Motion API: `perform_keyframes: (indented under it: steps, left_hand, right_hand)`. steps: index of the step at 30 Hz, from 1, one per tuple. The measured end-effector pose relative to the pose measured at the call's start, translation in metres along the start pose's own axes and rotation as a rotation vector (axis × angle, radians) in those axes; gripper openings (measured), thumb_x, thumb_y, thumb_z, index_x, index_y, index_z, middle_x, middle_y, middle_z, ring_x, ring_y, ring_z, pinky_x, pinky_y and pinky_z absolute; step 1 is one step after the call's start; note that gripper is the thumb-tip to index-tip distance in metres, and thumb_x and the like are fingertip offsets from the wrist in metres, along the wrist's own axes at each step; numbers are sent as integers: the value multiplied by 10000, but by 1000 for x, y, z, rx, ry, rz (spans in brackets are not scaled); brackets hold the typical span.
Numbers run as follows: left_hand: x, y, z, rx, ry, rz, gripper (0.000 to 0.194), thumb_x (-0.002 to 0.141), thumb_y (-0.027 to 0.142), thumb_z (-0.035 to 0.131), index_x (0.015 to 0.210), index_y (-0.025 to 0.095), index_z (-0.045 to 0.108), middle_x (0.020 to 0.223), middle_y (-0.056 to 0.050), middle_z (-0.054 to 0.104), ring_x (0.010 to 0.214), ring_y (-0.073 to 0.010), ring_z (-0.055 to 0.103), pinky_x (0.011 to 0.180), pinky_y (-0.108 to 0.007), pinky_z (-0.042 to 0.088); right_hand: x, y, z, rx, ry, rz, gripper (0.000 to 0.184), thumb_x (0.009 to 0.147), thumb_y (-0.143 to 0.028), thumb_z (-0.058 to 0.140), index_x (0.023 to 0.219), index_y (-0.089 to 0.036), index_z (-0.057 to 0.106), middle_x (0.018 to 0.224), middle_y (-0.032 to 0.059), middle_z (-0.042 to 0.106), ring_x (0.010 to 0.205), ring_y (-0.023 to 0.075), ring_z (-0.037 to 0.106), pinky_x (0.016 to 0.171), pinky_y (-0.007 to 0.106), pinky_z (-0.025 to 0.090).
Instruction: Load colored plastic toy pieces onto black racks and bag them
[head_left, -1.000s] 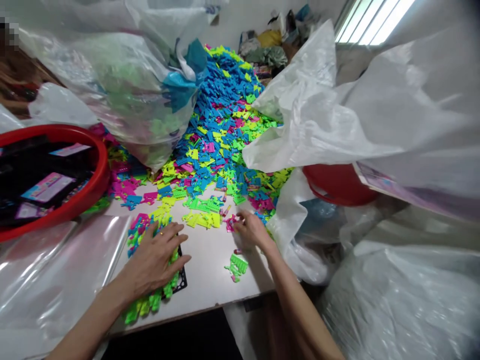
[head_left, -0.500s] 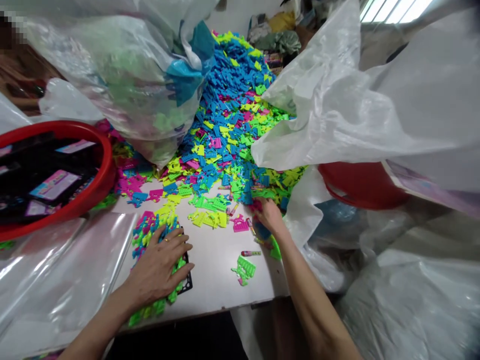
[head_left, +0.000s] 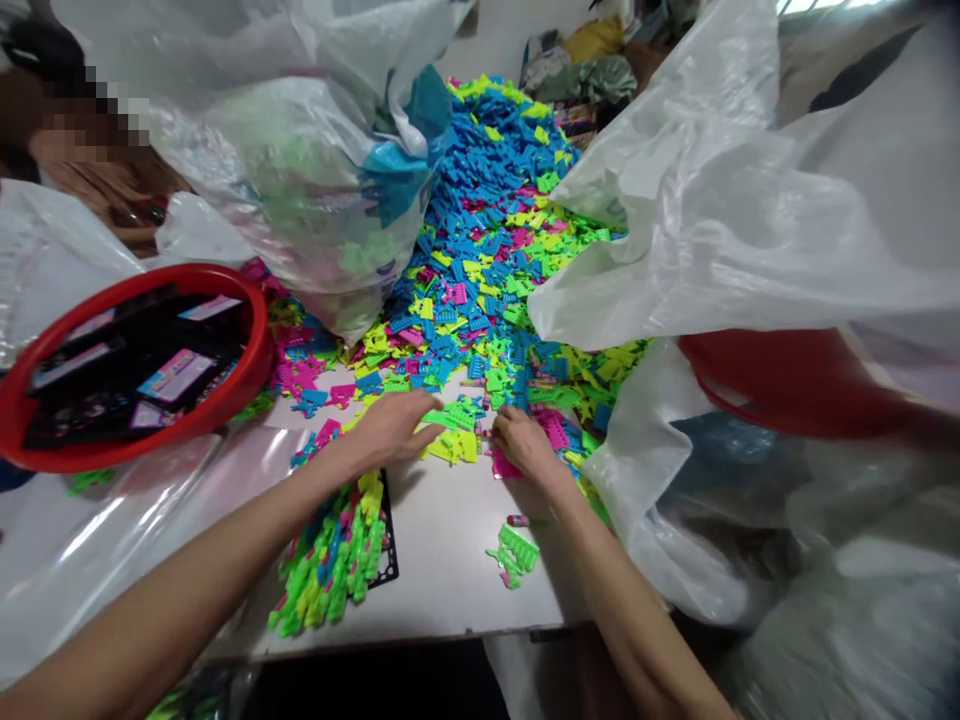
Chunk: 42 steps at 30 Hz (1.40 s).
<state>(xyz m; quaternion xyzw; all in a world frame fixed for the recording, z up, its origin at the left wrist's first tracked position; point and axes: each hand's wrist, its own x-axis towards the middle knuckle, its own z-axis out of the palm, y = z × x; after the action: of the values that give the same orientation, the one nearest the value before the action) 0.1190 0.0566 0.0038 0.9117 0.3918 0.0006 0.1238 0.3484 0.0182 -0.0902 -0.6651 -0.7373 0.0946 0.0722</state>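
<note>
near the front edge of the tabletop point(head_left: 450, 600), i see stacked plastic pieces point(head_left: 330, 570) against a black frame point(head_left: 391, 572), left of a green piece point(head_left: 519, 549). farther in, my left hand point(head_left: 397, 428) spreads its grip apart near yellow pieces point(head_left: 456, 448); my right hand point(head_left: 525, 442) meets a pink piece point(head_left: 504, 466) (whether clamped, i cannot tell). a multicolored pile point(head_left: 495, 200) rises behind.

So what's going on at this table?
A person's left hand, fingers apart, is beside a green plastic piece; the right hand is at a flat pink plastic piece, its grip unclear. Beyond lies a large multicoloured heap of plastic pieces. A red plastic tub of black items stands at left.
</note>
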Motion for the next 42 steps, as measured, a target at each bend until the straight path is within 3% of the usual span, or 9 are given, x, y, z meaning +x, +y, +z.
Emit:
perform_keyframes:
  steps: [3, 6, 9, 13, 20, 23, 26, 36, 42]
  left_hand:
    - [67, 11, 12, -23, -150, -134, 347, 815, 282, 586, 1129, 133, 597, 1186, -161, 622, 1129, -290, 572, 922, -367, 446]
    - [109, 19, 39, -65, -195, -191, 446, 700, 239, 705, 1106, 90, 596, 1207, -217, 597, 1132, -333, 568, 893, -374, 468]
    - [126, 21, 61, -140, -186, -237, 592, 609, 132, 738, 1170, 103, 552, 1274, -219, 557, 1180, -336, 535, 918, -370, 455]
    - [131, 14, 65, -314, -153, -304, 549, 534, 103, 763, 1057, 120, 595, 1155, -176, 631, 1159, -347, 543, 890, -361, 469]
    - [84, 18, 32, -859, -225, -281, 208, 783, 307, 623, 864, 118, 597, 801, -73, 666, 755, -176, 664, 630, -258, 538]
    - [50, 27, 20, -1338, -293, -313, 276, 670, 310, 751, 801, 114, 607, 751, -53, 654, 666, -131, 646, 592, -214, 526]
    - [27, 36, 16, -1669, -222, -381, 362, 535, 246, 854, 773, 110, 617, 714, -39, 655, 615, -101, 622, 571, -181, 513]
    - [-2, 51, 15, -1638, -21, -351, 530, 491, 336, 876, 847, 142, 535, 621, 14, 647, 481, -129, 628, 439, -199, 486]
    - [-14, 52, 20, -1578, 33, -357, 568, 499, 392, 860, 872, 156, 502, 630, 13, 655, 516, -157, 655, 466, -232, 516]
  right_hand:
    - [-29, -1, 5, 343, 150, 99, 158, 903, -268, 491, 939, -156, 597, 826, 58, 630, 736, 178, 578, 663, 272, 409]
    - [-63, -8, 15, 680, 196, 161, 219, 878, -382, 511, 910, -183, 596, 676, 6, 593, 611, 165, 549, 582, 271, 396]
    - [-81, -16, 24, 923, 169, 214, 276, 823, -434, 563, 923, -182, 615, 667, 2, 584, 591, 157, 537, 558, 268, 398]
    - [-74, -23, 28, 1129, 248, 323, 331, 752, -447, 614, 921, -164, 634, 685, 16, 590, 601, 153, 540, 567, 273, 420]
    - [-58, -43, 13, 1249, 491, 312, 284, 757, -389, 608, 936, -175, 659, 754, 33, 614, 676, 160, 561, 625, 282, 466]
    - [-63, -54, 4, 1266, 547, 252, 246, 770, -375, 615, 933, -199, 672, 778, 32, 627, 694, 161, 564, 637, 282, 468]
    - [-70, -63, -3, 1276, 556, 176, 216, 785, -361, 608, 932, -220, 680, 775, 23, 628, 670, 152, 558, 607, 271, 462]
    - [-83, -70, -3, 1444, 410, 113, 242, 798, -413, 634, 900, -202, 691, 596, -13, 601, 528, 117, 532, 516, 245, 454]
    - [-87, -67, -16, 1398, 297, 27, 241, 782, -413, 659, 891, -204, 709, 684, 14, 655, 559, 120, 552, 505, 238, 465]
